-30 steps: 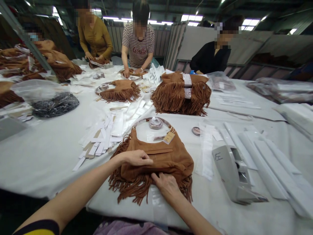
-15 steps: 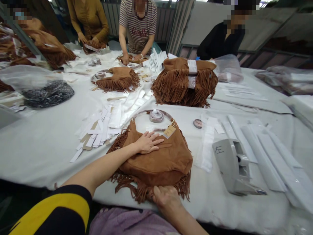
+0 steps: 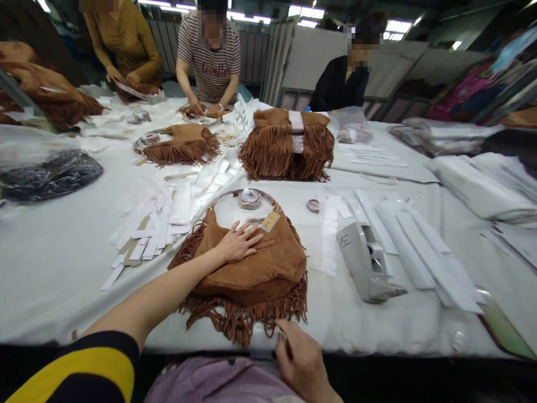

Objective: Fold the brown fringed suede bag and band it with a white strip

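Note:
A brown suede fringed bag [image 3: 268,271] lies flat on the white table [image 3: 62,263] in front of me, its wrapped handle and a paper tag [image 3: 271,220] pointing away. My left hand [image 3: 238,243] rests flat on the bag's upper part, fingers spread. My right hand [image 3: 300,358] is at the near table edge just below the fringe, fingers curled and pinching at a clear strip by the fringe; what it grips is too small to make out.
A grey tape dispenser [image 3: 364,263] stands right of the bag, beside long white paper strips [image 3: 411,240]. Loose white slips [image 3: 151,229] lie to the left. A stack of fringed bags [image 3: 287,145] sits behind. Three people work at the far side.
My left hand moved up from the bag's middle to its upper part and flattened. My right hand slid from under the bag's fold down to the fringe edge. The view shifted right.

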A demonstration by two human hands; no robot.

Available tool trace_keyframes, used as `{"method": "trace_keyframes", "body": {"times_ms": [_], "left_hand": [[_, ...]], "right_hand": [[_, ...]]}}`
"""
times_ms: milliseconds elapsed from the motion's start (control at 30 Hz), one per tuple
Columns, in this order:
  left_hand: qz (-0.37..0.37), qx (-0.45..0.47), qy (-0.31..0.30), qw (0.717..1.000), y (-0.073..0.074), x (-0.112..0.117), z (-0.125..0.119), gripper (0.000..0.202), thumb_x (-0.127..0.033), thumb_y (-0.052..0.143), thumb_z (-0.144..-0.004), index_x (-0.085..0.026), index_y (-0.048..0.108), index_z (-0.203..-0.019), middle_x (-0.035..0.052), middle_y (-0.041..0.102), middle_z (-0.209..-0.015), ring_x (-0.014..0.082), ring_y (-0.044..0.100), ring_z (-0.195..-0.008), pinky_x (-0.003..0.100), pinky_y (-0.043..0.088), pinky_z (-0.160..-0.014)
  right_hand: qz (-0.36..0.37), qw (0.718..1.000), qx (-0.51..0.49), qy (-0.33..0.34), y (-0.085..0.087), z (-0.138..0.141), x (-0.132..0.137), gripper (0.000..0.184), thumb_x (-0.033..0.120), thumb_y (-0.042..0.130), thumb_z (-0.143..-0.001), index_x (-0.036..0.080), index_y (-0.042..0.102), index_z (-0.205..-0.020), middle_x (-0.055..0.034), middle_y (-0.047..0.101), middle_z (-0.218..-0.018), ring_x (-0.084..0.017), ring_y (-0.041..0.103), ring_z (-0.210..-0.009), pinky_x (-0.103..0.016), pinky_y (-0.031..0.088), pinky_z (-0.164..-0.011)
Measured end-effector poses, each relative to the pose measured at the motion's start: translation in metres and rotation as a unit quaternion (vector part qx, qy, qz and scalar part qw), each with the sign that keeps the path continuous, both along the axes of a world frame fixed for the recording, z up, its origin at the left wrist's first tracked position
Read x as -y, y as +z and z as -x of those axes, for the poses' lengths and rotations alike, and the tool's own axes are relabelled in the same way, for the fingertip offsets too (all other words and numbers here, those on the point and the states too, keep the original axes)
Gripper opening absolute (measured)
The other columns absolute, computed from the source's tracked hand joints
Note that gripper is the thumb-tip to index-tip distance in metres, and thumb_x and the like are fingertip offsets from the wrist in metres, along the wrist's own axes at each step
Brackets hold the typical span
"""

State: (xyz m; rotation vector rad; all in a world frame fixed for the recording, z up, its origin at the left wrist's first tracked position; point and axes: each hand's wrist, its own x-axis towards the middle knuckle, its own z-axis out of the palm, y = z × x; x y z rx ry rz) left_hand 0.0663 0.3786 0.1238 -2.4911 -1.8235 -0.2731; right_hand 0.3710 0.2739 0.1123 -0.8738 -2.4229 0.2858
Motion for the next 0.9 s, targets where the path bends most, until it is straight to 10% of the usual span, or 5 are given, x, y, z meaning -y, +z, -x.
{"method": "trace_keyframes", "body": {"times_ms": [200, 433, 667, 900], "left_hand": [[0.039, 0.031, -0.141, 0.989, 0.032, 0.007, -0.03, 0.042, -0.036, 0.026, -0.098, -0.022, 0.051, -0.129, 0.0113, 0.056, -0.118, 0.0221, 0.052, -0.099, 0.033, 0.04, -0.089], [0.057, -0.011, -0.176, 0.983, -0.002, 0.008, -0.031, 0.047, -0.04, 0.032, -0.097, -0.036, 0.032, -0.144, 0.0073, 0.042, -0.142, 0.025, 0.043, -0.119, 0.038, 0.031, -0.096], [0.033, -0.005, -0.174, 0.984, -0.009, 0.007, -0.026, 0.045, -0.043, 0.032, -0.097, -0.04, 0.036, -0.142, 0.0047, 0.046, -0.14, 0.0236, 0.045, -0.111, 0.039, 0.028, -0.094], [0.063, 0.072, -0.14, 0.986, 0.008, 0.008, -0.032, 0.041, -0.042, 0.044, -0.093, -0.038, 0.049, -0.133, 0.0042, 0.05, -0.137, 0.0218, 0.049, -0.108, 0.037, 0.034, -0.092]], "right_hand": [[0.1, 0.953, 0.191, -0.214, 0.023, 0.019, -0.028, 0.039, 0.057, 0.049, -0.088, 0.019, 0.056, -0.095, -0.0069, 0.07, -0.07, -0.026, 0.068, -0.063, -0.031, 0.042, -0.051], [0.011, 0.96, 0.267, -0.082, 0.004, 0.012, -0.033, 0.027, 0.029, 0.043, -0.095, 0.02, 0.059, -0.075, -0.0036, 0.068, -0.06, -0.018, 0.065, -0.053, -0.028, 0.029, -0.046], [-0.121, 0.97, 0.2, -0.069, -0.021, -0.031, -0.033, 0.038, 0.032, 0.039, -0.098, 0.02, 0.056, -0.067, 0.0016, 0.059, -0.052, -0.013, 0.058, -0.043, -0.028, 0.028, -0.045], [-0.12, 0.978, 0.146, -0.094, 0.019, -0.043, -0.047, 0.038, 0.054, 0.043, -0.093, 0.02, 0.061, -0.09, -0.0018, 0.065, -0.069, -0.016, 0.062, -0.053, -0.028, 0.038, -0.048]]}}
